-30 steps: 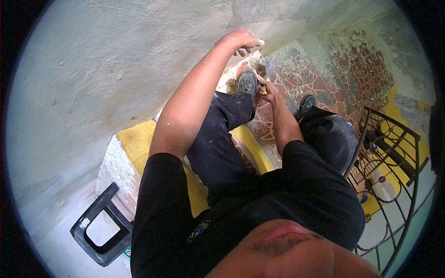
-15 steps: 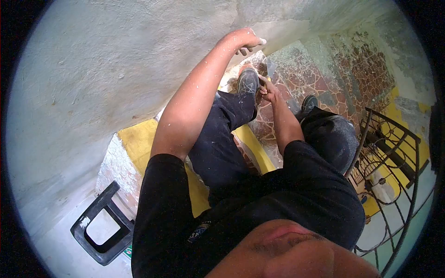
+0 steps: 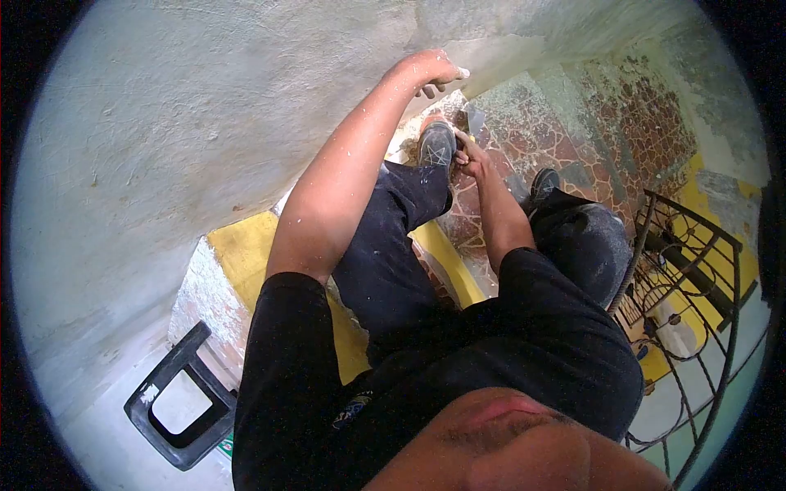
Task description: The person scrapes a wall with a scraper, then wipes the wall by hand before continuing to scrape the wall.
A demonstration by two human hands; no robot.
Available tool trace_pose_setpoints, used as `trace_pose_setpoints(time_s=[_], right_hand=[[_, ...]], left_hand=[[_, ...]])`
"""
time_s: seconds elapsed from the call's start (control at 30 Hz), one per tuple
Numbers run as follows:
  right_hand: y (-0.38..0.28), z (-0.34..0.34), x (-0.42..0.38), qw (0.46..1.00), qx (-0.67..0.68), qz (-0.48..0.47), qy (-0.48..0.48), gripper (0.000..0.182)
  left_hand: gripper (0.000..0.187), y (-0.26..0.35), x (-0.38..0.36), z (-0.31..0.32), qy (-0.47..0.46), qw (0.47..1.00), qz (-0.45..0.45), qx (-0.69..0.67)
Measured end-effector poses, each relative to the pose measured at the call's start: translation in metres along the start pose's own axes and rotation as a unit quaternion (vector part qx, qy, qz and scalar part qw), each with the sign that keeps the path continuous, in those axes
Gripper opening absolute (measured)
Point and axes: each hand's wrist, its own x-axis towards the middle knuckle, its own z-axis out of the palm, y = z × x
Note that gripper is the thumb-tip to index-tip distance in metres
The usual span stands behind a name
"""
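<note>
Close to the wall (image 3: 221, 106), my left hand (image 3: 440, 72) is bent at the wrist with fingers apart; one stretches out with a whitish tip, and the others curve downward. White specks dot the forearm. My right hand (image 3: 470, 157) is low beside a dusty grey shoe (image 3: 437, 144), its fingers drawn in except one pointing forward. I cannot tell what it holds. A flat bluish-grey piece (image 3: 476, 119) shows just beyond its fingertips, near the foot of the wall.
Reddish patterned floor tiles (image 3: 544, 143) carry pale residue. Yellow-painted step edges (image 3: 246, 245) run beneath my legs. A dark metal railing (image 3: 696, 217) stands at the right. At lower left is a black plastic piece with a square opening (image 3: 184, 401), like a stool.
My right hand has shifted very slightly to the left beside the shoe. The shoe has also tilted a little; my left hand stays at the wall.
</note>
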Motion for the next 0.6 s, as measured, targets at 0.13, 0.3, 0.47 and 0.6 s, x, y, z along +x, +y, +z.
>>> trace_pose_setpoints(time_s=[0.13, 0.3, 0.47, 0.6], right_hand=[[-0.015, 0.011, -0.003, 0.996, -0.084, 0.005, -0.036, 0.021], [-0.021, 0.02, -0.008, 0.994, -0.109, 0.012, -0.006, 0.021], [-0.029, 0.005, 0.011, 0.997, -0.073, -0.007, 0.004, 0.016], [-0.048, 0.014, 0.005, 0.992, -0.118, -0.042, 0.031, 0.015]], left_hand=[[0.068, -0.002, 0.003, -0.002, -0.013, 1.0, -0.011, -0.004], [0.068, -0.004, 0.006, -0.003, -0.026, 1.0, -0.011, -0.001], [0.068, -0.005, 0.001, -0.003, -0.012, 1.0, -0.018, -0.004], [0.066, -0.01, 0.002, -0.006, -0.02, 0.999, -0.03, -0.006]])
